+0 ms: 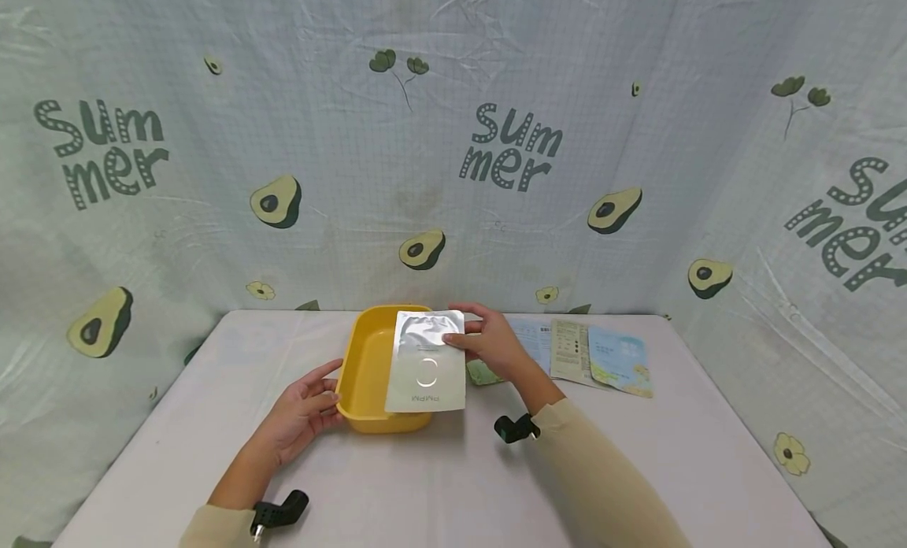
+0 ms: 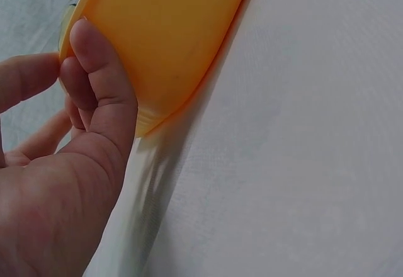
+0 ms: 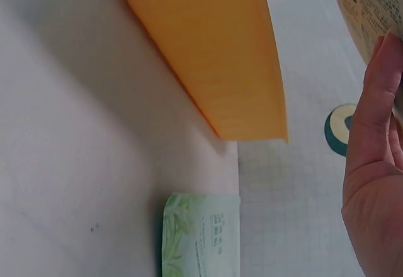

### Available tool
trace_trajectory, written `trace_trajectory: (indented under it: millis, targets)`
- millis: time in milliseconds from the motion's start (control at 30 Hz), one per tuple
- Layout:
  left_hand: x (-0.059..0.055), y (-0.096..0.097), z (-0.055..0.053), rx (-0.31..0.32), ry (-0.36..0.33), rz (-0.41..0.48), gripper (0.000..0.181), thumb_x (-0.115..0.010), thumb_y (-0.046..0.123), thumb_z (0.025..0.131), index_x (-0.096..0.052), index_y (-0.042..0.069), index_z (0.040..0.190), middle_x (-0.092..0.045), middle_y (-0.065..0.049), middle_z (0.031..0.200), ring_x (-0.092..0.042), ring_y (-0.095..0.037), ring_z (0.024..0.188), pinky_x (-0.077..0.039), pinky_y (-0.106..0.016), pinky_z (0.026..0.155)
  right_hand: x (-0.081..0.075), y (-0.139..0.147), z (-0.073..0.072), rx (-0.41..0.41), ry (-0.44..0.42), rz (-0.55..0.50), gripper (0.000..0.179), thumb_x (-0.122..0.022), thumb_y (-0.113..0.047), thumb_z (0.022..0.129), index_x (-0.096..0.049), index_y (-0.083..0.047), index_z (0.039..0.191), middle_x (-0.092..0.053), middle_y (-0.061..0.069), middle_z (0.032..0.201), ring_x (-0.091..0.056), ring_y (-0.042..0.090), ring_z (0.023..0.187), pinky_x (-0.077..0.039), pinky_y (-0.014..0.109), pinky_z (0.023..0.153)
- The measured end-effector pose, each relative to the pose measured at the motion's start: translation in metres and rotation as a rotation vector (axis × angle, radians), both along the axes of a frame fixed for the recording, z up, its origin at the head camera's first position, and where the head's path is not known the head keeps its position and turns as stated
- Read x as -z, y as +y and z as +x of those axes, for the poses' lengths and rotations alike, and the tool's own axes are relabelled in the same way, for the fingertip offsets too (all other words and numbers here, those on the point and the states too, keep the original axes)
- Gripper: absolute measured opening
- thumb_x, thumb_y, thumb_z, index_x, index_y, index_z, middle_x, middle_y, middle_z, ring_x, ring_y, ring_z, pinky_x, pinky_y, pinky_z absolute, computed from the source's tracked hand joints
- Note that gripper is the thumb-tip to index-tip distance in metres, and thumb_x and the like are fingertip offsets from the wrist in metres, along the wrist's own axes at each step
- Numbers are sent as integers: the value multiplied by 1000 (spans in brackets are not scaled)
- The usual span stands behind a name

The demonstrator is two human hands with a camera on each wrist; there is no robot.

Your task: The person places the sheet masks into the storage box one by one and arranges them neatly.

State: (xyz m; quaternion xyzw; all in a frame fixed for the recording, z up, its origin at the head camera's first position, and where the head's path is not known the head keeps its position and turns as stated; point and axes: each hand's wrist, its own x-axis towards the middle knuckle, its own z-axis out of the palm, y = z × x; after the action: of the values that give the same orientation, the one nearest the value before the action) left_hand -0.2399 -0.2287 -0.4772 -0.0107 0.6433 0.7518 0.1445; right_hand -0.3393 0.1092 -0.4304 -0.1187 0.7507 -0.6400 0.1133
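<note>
Both hands are occupied over a pale desk (image 1: 234,375). On the left, the left hand (image 1: 303,410) pinches the near left rim of a yellow tray (image 1: 364,367), thumb and fingers on either side of its edge. On the right, the right hand (image 1: 492,347) holds a silver and cream packet (image 1: 425,367) by its upper right edge, thumb on top and other fingers behind. The packet hangs over the right part of the tray and hides what, if anything, lies beneath it; its lettering is upside down to the head camera.

More packs lie right of the tray: a green pack (image 1: 484,373) partly behind the right arm, then a pale blue pack (image 1: 534,339), a beige pack (image 1: 569,349) and a blue pack (image 1: 620,359).

The step in hand seems to be bringing the packet to the tray. Setting it inside would call for a small shift left, lowering it flat and loosening the right hand's pinch, with the tray kept steady.

The right wrist view shows dense small print on the packet's underside, and space between packet and tray, which the head view cannot. The left wrist view shows the grip on the rim closely.
</note>
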Motion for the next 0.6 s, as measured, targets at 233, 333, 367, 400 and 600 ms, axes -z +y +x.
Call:
trace_trajectory:
  millis: [233, 333, 367, 400, 600]
  targets:
    - [-1, -1, -1, 5, 5, -1, 72, -57, 4, 101, -23, 14, 164, -55, -1, 115, -64, -16, 90, -60, -26, 83, -2, -13, -6, -7, -4, -13, 62, -82, -18, 87, -57, -20, 143, -73, 16, 119, -76, 24, 88, -64, 39, 72]
    - [0, -1, -1, 5, 8, -4, 71, -57, 4, 102, -23, 14, 164, -55, 0, 115, -64, -16, 90, -60, -26, 84, -3, -18, -8, -13, -8, -22, 61, -81, -16, 88, -57, -19, 143, -73, 17, 118, -76, 25, 86, -64, 39, 70]
    - [0, -2, -1, 5, 9, -3, 71, -57, 5, 102, -23, 14, 163, -55, 0, 115, -64, -16, 90, -60, -26, 84, -3, -20, -9, -17, -10, -27, 61, -81, -15, 88, -56, -19, 143, -73, 18, 118, -76, 25, 86, -64, 40, 70]
    - [0, -2, -2, 4, 10, -2, 71, -57, 5, 101, -23, 14, 163, -55, 0, 115, -64, -16, 90, -60, -26, 84, -4, -22, -9, -20, -13, -30, 60, -80, -14, 88, -56, -19, 144, -73, 18, 118, -76, 26, 86, -64, 40, 70]
    - [2, -2, -2, 8, 8, 3, 71, -57, 5, 102, -23, 14, 164, -54, -1, 116, -63, -16, 88, -60, -25, 83, -7, -35, -11, -36, -38, -26, 60, -79, -12, 89, -56, -19, 144, -74, 18, 116, -77, 26, 86, -64, 40, 71]
